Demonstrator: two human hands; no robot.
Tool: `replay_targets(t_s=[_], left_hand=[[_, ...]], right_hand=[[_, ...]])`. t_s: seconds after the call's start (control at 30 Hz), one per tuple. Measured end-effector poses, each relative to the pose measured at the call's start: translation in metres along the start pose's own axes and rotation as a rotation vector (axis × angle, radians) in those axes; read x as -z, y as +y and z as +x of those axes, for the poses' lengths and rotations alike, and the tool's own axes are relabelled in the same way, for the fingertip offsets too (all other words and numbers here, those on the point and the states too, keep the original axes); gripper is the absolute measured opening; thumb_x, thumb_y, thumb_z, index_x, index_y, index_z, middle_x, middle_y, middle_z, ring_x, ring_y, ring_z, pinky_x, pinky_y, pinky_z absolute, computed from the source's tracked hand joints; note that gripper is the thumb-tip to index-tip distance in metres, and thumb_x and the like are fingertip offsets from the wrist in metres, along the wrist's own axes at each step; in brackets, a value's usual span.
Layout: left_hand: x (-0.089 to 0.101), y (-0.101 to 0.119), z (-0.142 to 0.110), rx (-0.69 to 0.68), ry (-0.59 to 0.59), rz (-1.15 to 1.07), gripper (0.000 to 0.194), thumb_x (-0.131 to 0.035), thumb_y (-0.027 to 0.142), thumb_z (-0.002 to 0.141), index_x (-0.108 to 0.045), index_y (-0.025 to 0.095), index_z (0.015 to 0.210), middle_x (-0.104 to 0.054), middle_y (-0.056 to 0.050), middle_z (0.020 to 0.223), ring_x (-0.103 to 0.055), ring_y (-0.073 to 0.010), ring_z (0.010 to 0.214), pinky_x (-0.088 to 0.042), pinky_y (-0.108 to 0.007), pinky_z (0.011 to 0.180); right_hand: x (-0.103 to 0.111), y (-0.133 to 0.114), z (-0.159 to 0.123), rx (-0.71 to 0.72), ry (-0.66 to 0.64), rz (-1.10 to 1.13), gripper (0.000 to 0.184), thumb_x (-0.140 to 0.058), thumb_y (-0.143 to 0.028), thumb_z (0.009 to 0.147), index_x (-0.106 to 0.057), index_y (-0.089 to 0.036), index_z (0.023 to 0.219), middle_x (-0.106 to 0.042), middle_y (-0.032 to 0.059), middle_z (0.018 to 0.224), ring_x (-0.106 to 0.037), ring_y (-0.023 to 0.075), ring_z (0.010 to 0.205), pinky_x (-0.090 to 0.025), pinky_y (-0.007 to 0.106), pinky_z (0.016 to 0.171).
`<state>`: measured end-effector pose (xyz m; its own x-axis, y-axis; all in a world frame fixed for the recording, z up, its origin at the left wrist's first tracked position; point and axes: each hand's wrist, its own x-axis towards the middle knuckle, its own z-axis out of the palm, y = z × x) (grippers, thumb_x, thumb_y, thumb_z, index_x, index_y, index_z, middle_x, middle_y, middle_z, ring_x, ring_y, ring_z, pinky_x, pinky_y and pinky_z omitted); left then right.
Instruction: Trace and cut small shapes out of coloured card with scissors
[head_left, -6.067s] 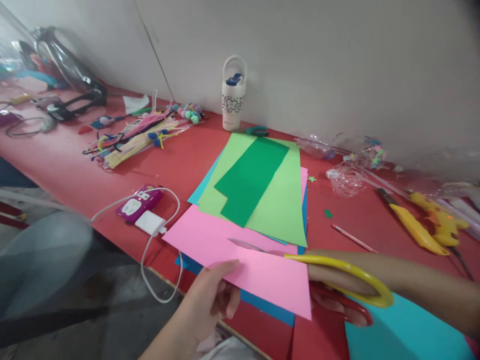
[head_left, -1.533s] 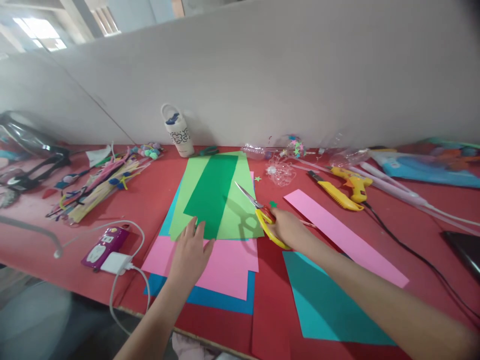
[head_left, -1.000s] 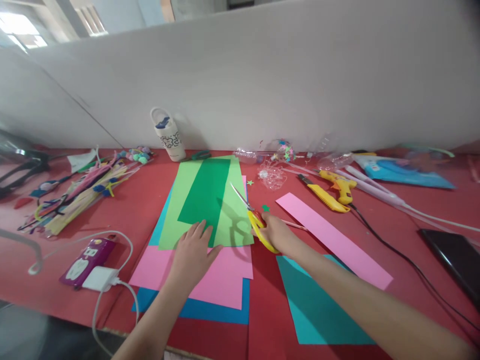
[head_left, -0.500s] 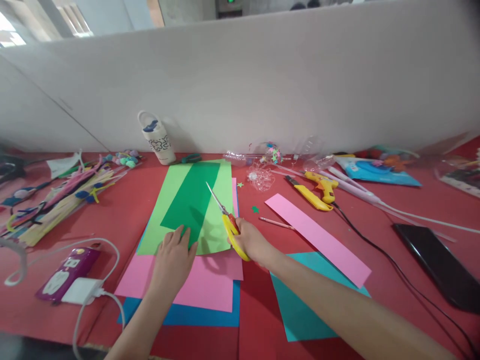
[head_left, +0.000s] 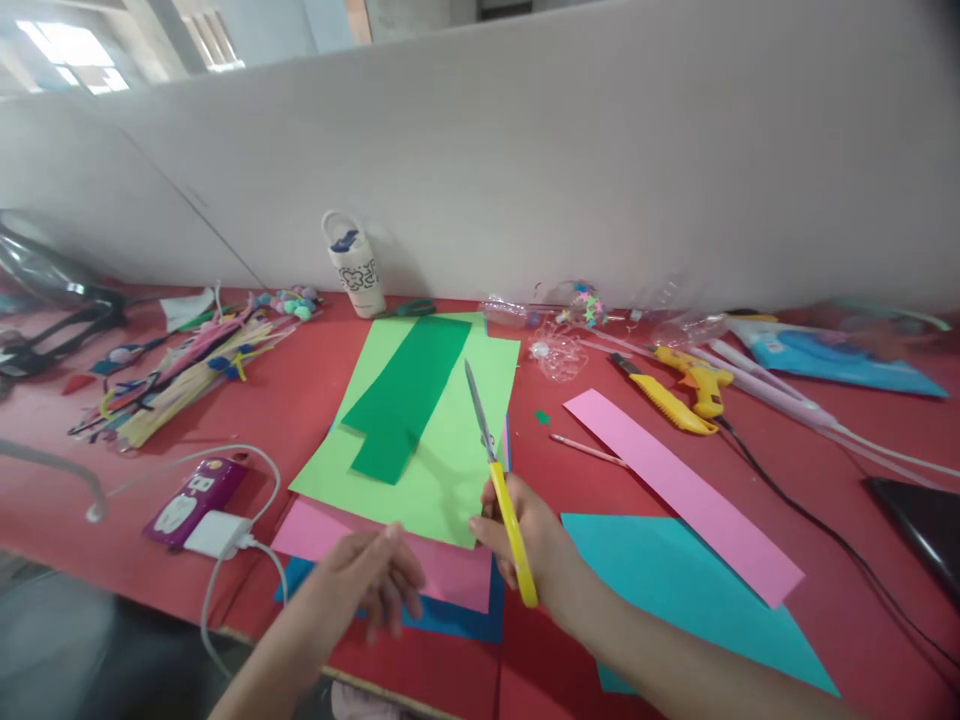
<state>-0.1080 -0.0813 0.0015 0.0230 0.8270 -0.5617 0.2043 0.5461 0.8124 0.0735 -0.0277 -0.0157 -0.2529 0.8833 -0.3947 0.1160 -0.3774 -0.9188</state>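
In my right hand (head_left: pixel 529 535) is a pair of scissors (head_left: pixel 496 470) with yellow handles, its blades closed together and pointing away from me. My left hand (head_left: pixel 375 585), slightly smeared by motion, hovers empty over the near edge of the paper stack, fingers loosely bent and apart. Beyond it lies a dark green sheet (head_left: pixel 409 390) with a notch cut from its near left corner. It rests on a light green sheet (head_left: pixel 450 515), now turned at an angle. Under that show a pink sheet (head_left: pixel 450 580) and a blue sheet (head_left: pixel 480 620).
A pink strip (head_left: pixel 675 490) overlaps a teal sheet (head_left: pixel 630 560) at right. Behind are a yellow cutter (head_left: pixel 671 402), a glue gun (head_left: pixel 701 380) and a pencil (head_left: pixel 589 449). A tumbler (head_left: pixel 358 280) stands at the back; pipe cleaners (head_left: pixel 187 375) and a purple power bank (head_left: pixel 196 500) lie left.
My left hand has lifted off the dark green sheet and drawn back toward me. The light green sheet has turned. My right hand has drawn nearer with the scissors, and the view has shifted left.
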Motion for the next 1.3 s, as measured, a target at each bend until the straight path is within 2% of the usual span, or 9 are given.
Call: replay_targets(t_s=[0.1,0.17,0.27,0.5,0.6,0.7,0.93,1.07,1.3], left_hand=[[-0.024,-0.02,-0.01,0.133,-0.146,-0.597,0.047,-0.042,0.049,0.089,-0.066,0.01,0.084,-0.072,-0.014,0.077,-0.065,-0.0167,0.058,-0.047,-0.022,0.048],[-0.036,-0.027,-0.006,0.148,-0.006,-0.793,0.035,-0.044,0.033,0.092,-0.067,0.007,0.085,-0.072,-0.014,0.079,-0.068,-0.0173,0.066,-0.054,-0.025,0.06],[-0.044,-0.025,0.002,0.109,0.264,-0.96,0.016,-0.053,0.009,0.085,-0.064,0.011,0.097,-0.073,-0.006,0.08,-0.067,-0.0144,0.058,-0.055,-0.023,0.05],[-0.017,0.02,0.001,0.085,0.289,-1.055,0.016,-0.049,0.0,0.085,-0.06,0.005,0.076,-0.068,-0.007,0.056,-0.064,-0.0116,0.044,-0.05,-0.014,0.037],[0.001,0.052,-0.003,0.066,0.264,-1.122,0.023,-0.039,0.004,0.092,-0.059,0.004,0.081,-0.07,-0.01,0.063,-0.065,-0.0086,0.048,-0.05,-0.008,0.04],[0.012,0.076,-0.006,-0.016,0.195,-1.299,0.027,-0.032,0.008,0.096,-0.058,0.001,0.092,-0.07,-0.013,0.068,-0.066,-0.0091,0.048,-0.05,-0.009,0.04],[0.015,0.079,-0.003,-0.035,0.125,-1.435,0.03,-0.027,0.011,0.098,-0.05,0.001,0.113,-0.069,-0.012,0.07,-0.065,-0.0093,0.047,-0.051,-0.01,0.039],[0.013,0.074,0.003,0.008,0.119,-1.417,0.029,-0.029,0.013,0.097,-0.05,0.002,0.114,-0.068,-0.011,0.068,-0.064,-0.009,0.046,-0.052,-0.011,0.039],[0.01,0.081,0.01,0.029,0.106,-1.339,0.028,-0.031,0.013,0.097,-0.053,0.001,0.11,-0.066,-0.009,0.066,-0.063,-0.0083,0.045,-0.051,-0.01,0.04]], right_hand=[[-0.003,0.005,-0.006,0.004,-0.056,-0.028,0.023,-0.061,-0.023,0.067,-0.039,-0.023,0.073,-0.039,-0.0118,0.054,-0.033,0.0053,0.036,-0.028,0.02,0.039],[-0.004,0.007,-0.01,0.007,-0.083,-0.046,0.024,-0.063,-0.026,0.066,-0.04,-0.023,0.073,-0.039,-0.0111,0.055,-0.034,0.0058,0.038,-0.028,0.02,0.04],[-0.005,0.007,-0.014,0.017,-0.106,-0.078,0.025,-0.064,-0.029,0.064,-0.041,-0.023,0.07,-0.039,-0.01,0.055,-0.038,0.0074,0.043,-0.031,0.021,0.043],[0.015,-0.007,-0.007,0.077,-0.102,-0.203,0.037,-0.049,-0.059,0.073,-0.044,-0.022,0.074,-0.055,-0.0019,0.06,-0.041,0.0102,0.043,-0.031,0.024,0.042],[0.038,-0.014,0.005,0.113,-0.042,-0.296,0.032,-0.049,-0.053,0.076,-0.042,-0.023,0.075,-0.053,-0.0038,0.059,-0.034,0.0083,0.038,-0.029,0.024,0.041],[0.068,-0.019,0.016,0.179,0.0,-0.45,0.023,-0.049,-0.045,0.077,-0.045,-0.022,0.073,-0.057,-0.0013,0.063,-0.046,0.0126,0.048,-0.034,0.025,0.048],[0.107,-0.011,0.012,0.286,0.089,-0.95,0.004,-0.055,-0.018,0.072,-0.053,-0.021,0.073,-0.062,0.0033,0.068,-0.057,0.0203,0.062,-0.031,0.026,0.053],[0.102,-0.007,0.007,0.387,-0.045,-1.17,0.018,-0.052,-0.004,0.065,-0.057,-0.018,0.077,-0.066,0.0085,0.078,-0.06,0.0231,0.071,-0.032,0.028,0.057],[0.081,-0.006,-0.011,0.543,-0.384,-1.28,0.029,-0.055,-0.008,0.066,-0.065,-0.017,0.092,-0.067,0.0065,0.091,-0.063,0.0206,0.081,-0.043,0.027,0.068]])
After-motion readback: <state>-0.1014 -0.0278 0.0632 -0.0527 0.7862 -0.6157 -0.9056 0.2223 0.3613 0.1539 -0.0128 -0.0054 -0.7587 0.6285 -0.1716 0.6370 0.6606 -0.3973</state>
